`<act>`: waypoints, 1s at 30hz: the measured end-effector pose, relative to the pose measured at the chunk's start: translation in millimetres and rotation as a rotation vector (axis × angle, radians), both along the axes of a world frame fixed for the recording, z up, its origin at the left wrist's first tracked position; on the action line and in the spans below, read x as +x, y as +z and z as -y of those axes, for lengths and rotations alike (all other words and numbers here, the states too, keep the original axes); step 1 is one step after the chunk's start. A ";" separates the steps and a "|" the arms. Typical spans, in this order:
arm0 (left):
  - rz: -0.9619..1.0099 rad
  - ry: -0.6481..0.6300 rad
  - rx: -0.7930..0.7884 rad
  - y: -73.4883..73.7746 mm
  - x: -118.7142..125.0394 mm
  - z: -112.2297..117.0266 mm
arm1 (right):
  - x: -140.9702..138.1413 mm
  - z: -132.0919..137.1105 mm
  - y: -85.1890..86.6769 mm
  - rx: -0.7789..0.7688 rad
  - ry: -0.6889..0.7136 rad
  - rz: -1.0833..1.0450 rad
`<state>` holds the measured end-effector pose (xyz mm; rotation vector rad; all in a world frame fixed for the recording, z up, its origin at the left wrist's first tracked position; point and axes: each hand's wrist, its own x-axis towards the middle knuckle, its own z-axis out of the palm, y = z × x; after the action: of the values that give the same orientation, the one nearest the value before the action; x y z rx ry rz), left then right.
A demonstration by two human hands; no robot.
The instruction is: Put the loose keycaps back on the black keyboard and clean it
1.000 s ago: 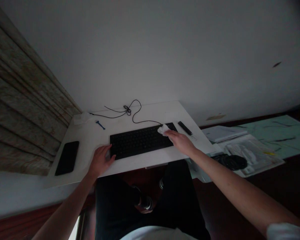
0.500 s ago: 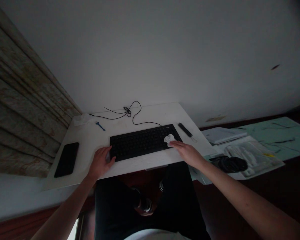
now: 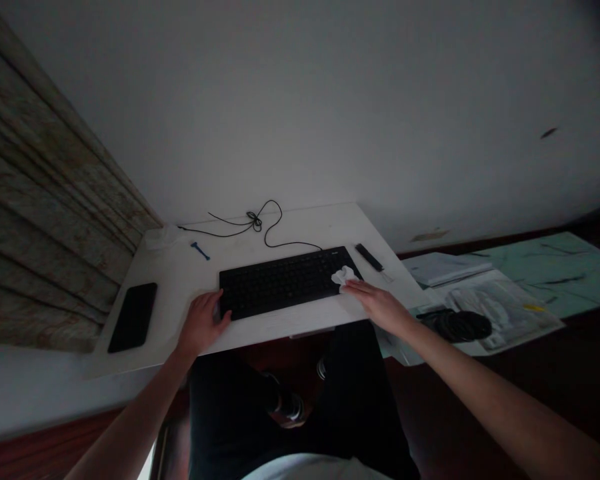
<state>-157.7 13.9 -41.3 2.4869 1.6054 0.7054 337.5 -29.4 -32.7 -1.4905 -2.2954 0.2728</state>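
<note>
A black keyboard (image 3: 275, 283) lies on the white desk (image 3: 270, 325). At its left end, my left hand (image 3: 203, 321) grips the edge, thumb on the near corner and fingers along the side. My right hand (image 3: 380, 307) pinches a crumpled white tissue (image 3: 344, 275) against the keyboard's right end, over the number keys. Just beyond that end rests a slim black brush-like tool (image 3: 369, 257) with a thin wire loop.
A black phone (image 3: 133, 318) lies at the left. Behind the keyboard are a tied cable (image 3: 254, 221), a small blue tool (image 3: 200, 251) and a clear plastic piece (image 3: 163, 237). Right of the desk, a lower surface bears papers (image 3: 445, 268) and a black coiled bundle (image 3: 460, 325).
My right hand has slid the tissue slightly to the right on the keyboard. My left hand keeps its place at the left end.
</note>
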 end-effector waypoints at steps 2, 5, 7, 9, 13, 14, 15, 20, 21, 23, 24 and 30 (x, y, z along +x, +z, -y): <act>-0.004 -0.003 -0.003 0.3 0.7 0.1 | 5.1 -4.5 5.2 0.015 -0.027 -0.010; -0.009 -0.007 -0.002 1.7 0.3 0.1 | 0.7 -40.4 13.2 0.073 -0.145 -0.024; -0.010 -0.008 -0.004 2.6 -0.4 0.2 | -6.0 -66.9 15.3 0.071 -0.217 -0.027; -0.012 -0.007 -0.012 3.0 -0.9 0.4 | -10.5 -80.3 13.3 0.043 -0.255 -0.035; -0.009 -0.006 -0.014 2.0 -0.8 0.9 | -4.8 -50.5 0.1 0.025 -0.249 -0.083; -0.008 -0.008 -0.012 1.5 -0.7 1.0 | -0.9 -35.8 -3.3 0.023 -0.235 -0.098; -0.007 -0.009 -0.011 1.1 -0.4 1.0 | 3.4 -21.3 -5.8 0.019 -0.219 -0.112; 0.003 -0.002 -0.016 1.5 1.1 0.9 | 16.4 -1.8 -3.1 0.015 -0.238 -0.160; 0.004 0.000 -0.016 2.0 1.4 1.0 | 15.3 -11.6 -0.6 0.035 -0.269 -0.169; 0.002 0.001 -0.012 3.0 1.9 1.2 | 9.6 -38.8 4.0 0.075 -0.323 -0.175; 0.001 0.001 -0.008 3.4 1.9 1.4 | 5.7 -53.3 5.4 0.078 -0.335 -0.167; 0.011 -0.002 -0.029 3.8 -0.4 2.6 | -5.9 -76.6 -1.5 0.033 -0.375 -0.082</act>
<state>-158.1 11.3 -37.5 2.4601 1.5974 0.6896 331.6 47.2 -34.2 -1.8157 -1.8995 0.1832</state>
